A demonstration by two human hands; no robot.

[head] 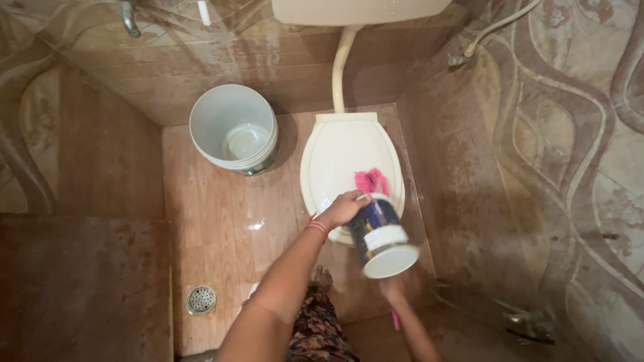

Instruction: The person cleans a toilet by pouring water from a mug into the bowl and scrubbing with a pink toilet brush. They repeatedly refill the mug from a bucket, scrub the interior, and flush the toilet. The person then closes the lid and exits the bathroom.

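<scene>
Bathroom floor (221,221): wood-patterned tile, wet and glossy, sloping toward a round metal floor drain (201,299) at lower left, which would carry off any run-off.

Toilet (335,151): cream, lid shut, standing against the back wall under the cistern pipe (342,67). The shut lid gives a flat surface to scrub.

White bucket (233,127): upright on the floor just left of the toilet, apart from it, with a small tub lying inside; near enough to reach.

Dark blue mug (381,234): white rim, tilted with its mouth toward the camera, over the front right edge of the toilet lid. The left hand (342,208) holds it at its upper end, fingers curled shut on it; the tilt suits pouring onto the lid.

Pink brush (372,181): bristles resting on the lid just beyond the mug, pink handle end (395,320) showing below. The right hand (392,288) lies under the mug, mostly hidden; whether its fingers close on the handle cannot be told.

Red thread bangle (318,228): on the left wrist.
</scene>
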